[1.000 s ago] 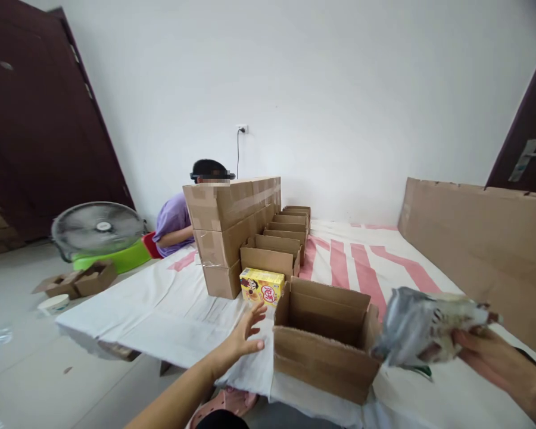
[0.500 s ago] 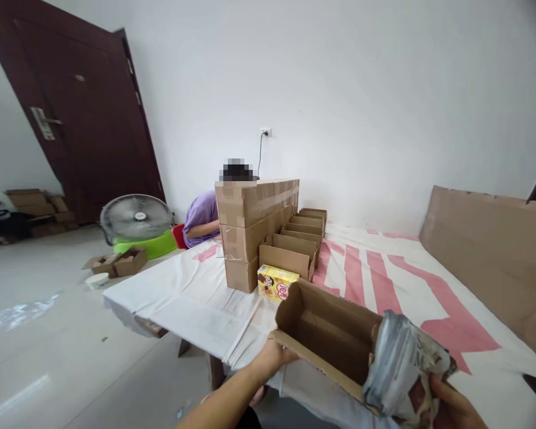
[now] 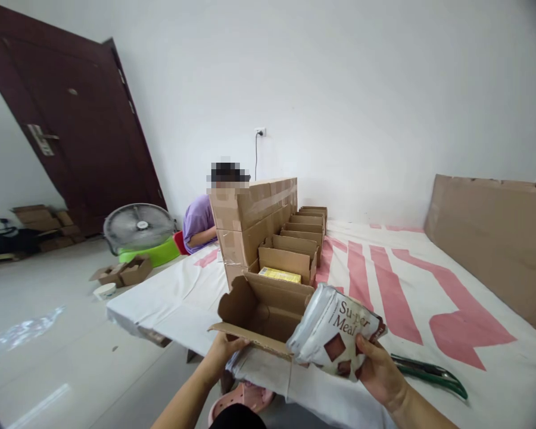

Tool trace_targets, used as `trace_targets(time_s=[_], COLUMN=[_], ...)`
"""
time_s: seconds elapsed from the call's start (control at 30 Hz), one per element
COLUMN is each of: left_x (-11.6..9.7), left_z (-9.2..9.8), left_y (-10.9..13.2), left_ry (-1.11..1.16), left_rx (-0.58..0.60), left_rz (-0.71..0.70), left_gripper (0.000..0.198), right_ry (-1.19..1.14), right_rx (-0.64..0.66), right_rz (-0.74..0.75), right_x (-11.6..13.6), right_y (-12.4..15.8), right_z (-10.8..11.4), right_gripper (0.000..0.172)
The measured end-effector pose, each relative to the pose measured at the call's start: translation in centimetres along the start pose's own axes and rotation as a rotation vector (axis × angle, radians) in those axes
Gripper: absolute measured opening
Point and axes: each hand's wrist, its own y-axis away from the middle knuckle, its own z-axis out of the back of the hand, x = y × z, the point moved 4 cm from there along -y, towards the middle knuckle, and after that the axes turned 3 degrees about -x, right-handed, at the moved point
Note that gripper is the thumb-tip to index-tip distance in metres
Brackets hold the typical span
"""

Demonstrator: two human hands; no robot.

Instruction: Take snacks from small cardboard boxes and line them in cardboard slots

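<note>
My left hand (image 3: 221,350) grips the near left edge of an open cardboard box (image 3: 263,313) and holds it tilted at the table's front edge. My right hand (image 3: 377,372) is closed on a grey-white snack bag (image 3: 333,336) printed "Super Meal", held at the box's right side with its top leaning over the rim. A yellow carton (image 3: 280,274) lies just behind the box. Behind it runs a row of open cardboard boxes (image 3: 295,238), next to a stack of taped boxes (image 3: 245,217).
A person in a purple shirt (image 3: 199,220) sits behind the stack. A green-handled tool (image 3: 429,372) lies on the white and pink sheet (image 3: 397,280) at my right. Flat cardboard (image 3: 491,232) leans at the right. A fan (image 3: 138,226) and small boxes (image 3: 122,272) stand on the floor, left.
My left hand went from open on the sheet to gripping the box's near edge and tilting it. My right hand brought the bag leftward from the far right to the box's rim.
</note>
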Motion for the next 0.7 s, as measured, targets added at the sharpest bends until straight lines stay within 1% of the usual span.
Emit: trace_targets(time_s=[0.1,0.2,0.27,0.3,0.33,0.37,0.4,0.43,0.47,0.53,0.57,0.6,0.63,0.67,0.7], left_x=[0.8,1.6,1.5,1.2,0.7,0.1,-0.4,-0.8,-1.1,-1.6,-1.7,-1.8,-1.7,-1.4,-1.1], left_z=[0.3,0.3,0.1,-0.2,-0.6,-1.4,-2.6,-4.2,-5.7,-8.9,-10.3,-11.4,-12.0,-12.3,-12.3], left_y=[-1.1,-1.0,0.4,1.4,2.7,4.0,5.3,6.5,7.7,9.7,10.4,10.7,10.7,10.4,10.0], left_ry=[0.007,-0.04,-0.119,-0.16,-0.218,-0.251,-0.245,-0.205,-0.131,0.028,0.065,0.076,0.076,0.074,0.082], left_rx=[-0.071,-0.238,-0.365,-0.408,-0.435,-0.407,-0.296,-0.12,0.042,0.372,0.495,0.554,0.547,0.498,0.424], left_rz=[-0.005,0.015,-0.013,-0.059,-0.146,-0.234,-0.291,-0.309,-0.304,-0.268,-0.249,-0.223,-0.191,-0.155,-0.111], left_gripper=[0.063,0.081,0.084,0.08,0.074,0.066,0.058,0.054,0.058,0.089,0.1,0.105,0.105,0.099,0.091], right_ry=[-0.007,0.033,0.084,0.12,0.161,0.206,0.253,0.299,0.341,0.412,0.436,0.452,0.462,0.471,0.48], right_rx=[-0.067,-0.158,-0.184,-0.181,-0.168,-0.147,-0.116,-0.081,-0.048,-0.001,0.012,0.028,0.052,0.086,0.133], right_rz=[0.109,0.165,0.172,0.163,0.148,0.131,0.116,0.102,0.09,0.075,0.076,0.084,0.094,0.101,0.098], right_x=[1.1,2.3,2.8,2.9,2.9,2.8,2.5,2.2,1.8,0.8,0.4,0.0,-0.3,-0.5,-0.7], right_y=[0.3,1.5,2.7,3.3,3.8,4.3,4.6,4.8,4.8,4.4,4.1,3.8,3.4,3.1,2.9], right_z=[1.0,3.3,4.6,5.0,5.3,5.3,5.2,4.9,4.5,3.6,3.1,2.5,1.9,1.2,0.4], right_gripper=[0.055,0.052,0.051,0.049,0.047,0.044,0.041,0.04,0.04,0.042,0.044,0.046,0.046,0.047,0.048])
